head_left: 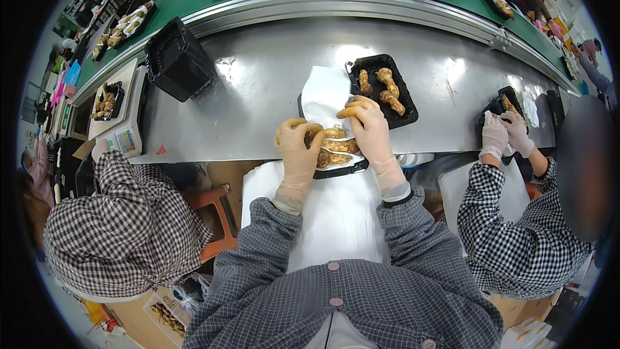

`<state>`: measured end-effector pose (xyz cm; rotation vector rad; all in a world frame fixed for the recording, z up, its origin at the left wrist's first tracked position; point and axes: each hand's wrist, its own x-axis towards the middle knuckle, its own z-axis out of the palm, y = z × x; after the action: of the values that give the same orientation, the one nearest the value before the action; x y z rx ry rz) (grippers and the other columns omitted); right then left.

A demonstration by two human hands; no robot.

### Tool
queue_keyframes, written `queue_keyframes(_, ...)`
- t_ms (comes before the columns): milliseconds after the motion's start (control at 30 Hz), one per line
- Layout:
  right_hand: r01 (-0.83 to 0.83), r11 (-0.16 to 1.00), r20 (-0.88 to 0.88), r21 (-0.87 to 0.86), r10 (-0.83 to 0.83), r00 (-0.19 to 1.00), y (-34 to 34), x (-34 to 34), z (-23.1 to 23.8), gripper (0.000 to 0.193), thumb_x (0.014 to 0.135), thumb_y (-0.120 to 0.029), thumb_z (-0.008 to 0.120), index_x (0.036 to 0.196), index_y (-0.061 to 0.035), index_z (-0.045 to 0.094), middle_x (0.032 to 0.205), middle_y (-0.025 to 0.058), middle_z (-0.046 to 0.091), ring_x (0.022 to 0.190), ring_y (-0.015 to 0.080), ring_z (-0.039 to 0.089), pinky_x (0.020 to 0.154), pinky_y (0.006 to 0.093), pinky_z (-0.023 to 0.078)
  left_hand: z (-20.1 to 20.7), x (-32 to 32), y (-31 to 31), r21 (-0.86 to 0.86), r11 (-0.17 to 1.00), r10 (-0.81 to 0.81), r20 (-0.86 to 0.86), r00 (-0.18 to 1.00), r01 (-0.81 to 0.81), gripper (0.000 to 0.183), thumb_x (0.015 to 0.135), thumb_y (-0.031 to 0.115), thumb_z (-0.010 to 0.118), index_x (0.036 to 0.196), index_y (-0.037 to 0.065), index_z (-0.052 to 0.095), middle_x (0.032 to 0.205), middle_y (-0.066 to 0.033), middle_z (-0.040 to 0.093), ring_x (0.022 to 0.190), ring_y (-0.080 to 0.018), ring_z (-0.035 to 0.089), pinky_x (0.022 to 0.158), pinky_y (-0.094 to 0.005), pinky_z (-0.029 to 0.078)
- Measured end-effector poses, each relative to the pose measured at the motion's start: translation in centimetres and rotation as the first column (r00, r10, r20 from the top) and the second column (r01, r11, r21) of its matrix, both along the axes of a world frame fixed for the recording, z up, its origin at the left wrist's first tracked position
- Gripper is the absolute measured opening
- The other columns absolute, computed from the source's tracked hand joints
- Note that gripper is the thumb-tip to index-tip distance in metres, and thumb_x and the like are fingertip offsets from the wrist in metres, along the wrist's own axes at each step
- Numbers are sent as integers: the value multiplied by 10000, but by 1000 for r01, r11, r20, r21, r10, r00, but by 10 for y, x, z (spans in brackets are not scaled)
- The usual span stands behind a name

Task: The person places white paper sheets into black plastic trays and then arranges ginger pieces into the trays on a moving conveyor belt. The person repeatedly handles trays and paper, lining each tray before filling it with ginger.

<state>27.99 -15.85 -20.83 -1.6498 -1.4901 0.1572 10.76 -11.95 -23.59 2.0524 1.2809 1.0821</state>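
Two hands [298, 152] [373, 130]; half-curled fingers [352, 111] against paper [326, 94]

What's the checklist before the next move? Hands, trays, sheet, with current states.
1. Left hand at the work: ok, fingers by the left end of the brown pieces.
2. Right hand at the white sheet: ok, fingers at its near right part.
3. Firmness of either hand's hold: cannot tell, fingertips partly hidden.
4. Black tray under the hands fully on the metal table: not ok, near rim shows past the table edge.
5. Brown pieces visible: ok, several show uncovered between the hands.
6. Second black tray close by: ok, beyond the right hand, loose pieces inside.
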Motion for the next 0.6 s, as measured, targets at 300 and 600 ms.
queue_keyframes(300,12,1000,-374,-15,-17,927,-17,-6,-4,208,832,32,553,863,-44,744,1068,126,676,1079,263,621,922,351,497,-6,3,-1,-41,999,14,34,999,-13,116,803,136,755,915,117,733,1251,-103,581,1229,-309,448,1063,-443,305)
queue_keyframes(600,21,997,-127,77,-11,992,-17,-7,-8,148,771,50,550,784,-16,682,1031,134,679,1093,312,613,956,413,473,-10,-2,6,-172,978,-69,253,965,115,88,822,79,708,896,116,737,984,-23,652,1116,-271,492,1005,-399,364)
